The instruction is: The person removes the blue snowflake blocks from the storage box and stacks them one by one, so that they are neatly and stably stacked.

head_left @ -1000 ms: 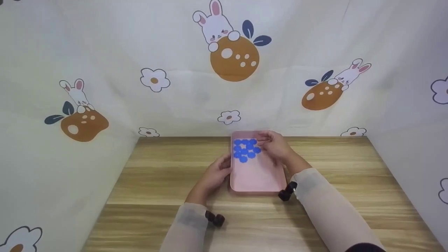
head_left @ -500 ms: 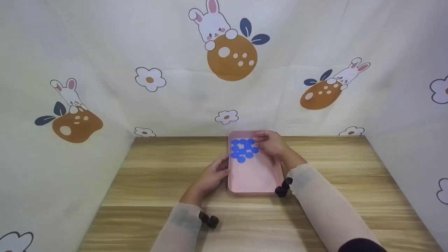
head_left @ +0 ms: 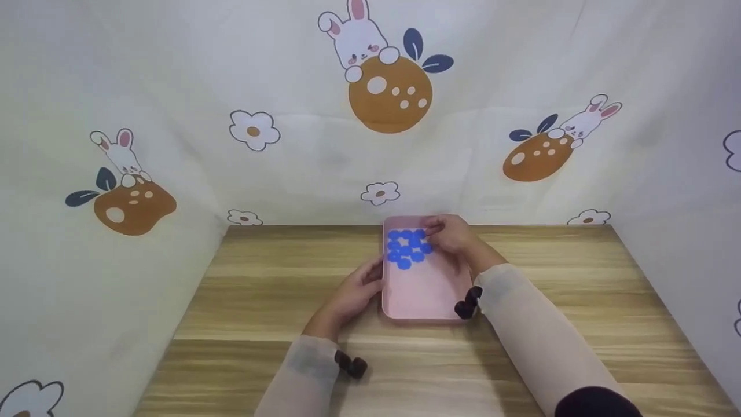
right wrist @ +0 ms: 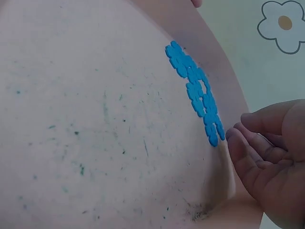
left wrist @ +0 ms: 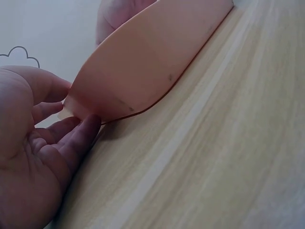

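Note:
A pink rectangular tray (head_left: 425,295) stands on the wood-grain table near the back wall. Inside its far left part lie several flat blue flower-shaped pieces (head_left: 405,249), grouped edge to edge. My left hand (head_left: 353,292) rests its fingertips against the outside of the tray's left wall, with the fingers (left wrist: 88,133) loosely bent at the tray's lower edge. Over the far right corner is my right hand (head_left: 454,236), its fingers (right wrist: 238,152) loosely bent. Its fingertips are right beside the nearest blue piece; whether they touch it I cannot tell.
The wood-grain table (head_left: 260,301) extends on both sides of the tray and in front of it. A pale curtain (head_left: 301,174) printed with rabbits and flowers closes off the back and sides. Small dark marks spot the tray floor (right wrist: 105,124).
The view shifts slightly from head movement. My right forearm has come a little further up; both hands keep their places at the tray, and the blue pieces look unmoved.

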### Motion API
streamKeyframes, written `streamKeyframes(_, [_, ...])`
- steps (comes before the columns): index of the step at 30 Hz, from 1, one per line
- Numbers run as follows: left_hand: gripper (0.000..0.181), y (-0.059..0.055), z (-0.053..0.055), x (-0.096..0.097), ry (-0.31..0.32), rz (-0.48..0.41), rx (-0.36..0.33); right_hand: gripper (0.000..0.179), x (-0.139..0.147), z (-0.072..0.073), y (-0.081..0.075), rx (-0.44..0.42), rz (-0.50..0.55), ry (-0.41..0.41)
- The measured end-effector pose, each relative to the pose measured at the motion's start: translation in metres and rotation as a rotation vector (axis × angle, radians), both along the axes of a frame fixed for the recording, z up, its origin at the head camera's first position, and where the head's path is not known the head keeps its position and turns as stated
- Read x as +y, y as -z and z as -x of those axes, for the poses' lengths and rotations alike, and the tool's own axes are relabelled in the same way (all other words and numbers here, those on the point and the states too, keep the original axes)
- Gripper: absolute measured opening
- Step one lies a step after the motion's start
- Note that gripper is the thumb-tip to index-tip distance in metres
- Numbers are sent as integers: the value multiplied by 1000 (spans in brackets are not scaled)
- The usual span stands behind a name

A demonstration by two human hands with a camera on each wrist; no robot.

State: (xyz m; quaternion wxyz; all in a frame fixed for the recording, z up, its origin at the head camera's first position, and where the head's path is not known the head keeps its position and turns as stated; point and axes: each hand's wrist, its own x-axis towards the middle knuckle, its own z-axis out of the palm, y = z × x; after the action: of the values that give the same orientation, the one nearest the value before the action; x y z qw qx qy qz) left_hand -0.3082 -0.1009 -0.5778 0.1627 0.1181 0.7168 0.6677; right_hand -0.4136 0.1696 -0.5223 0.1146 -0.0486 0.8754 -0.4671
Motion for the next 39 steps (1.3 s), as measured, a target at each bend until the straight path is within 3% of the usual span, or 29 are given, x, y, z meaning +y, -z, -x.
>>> streamKeyframes(6, [63,1,-2,5,8,-4,-14,45,4,10,4,8,-76,-13])
streamKeyframes(13, [62,-2,-3,6,19,-25,-20,34,8,16,2,-106,-133,-20])
streamKeyframes(21, [62,-2,-1,3,8,-25,-37,41,8,19,1,-146,-151,-60])
streamKeyframes(39, [63,-2,0,-1,15,-54,-12,35,3,17,7,-73,-195,-112])
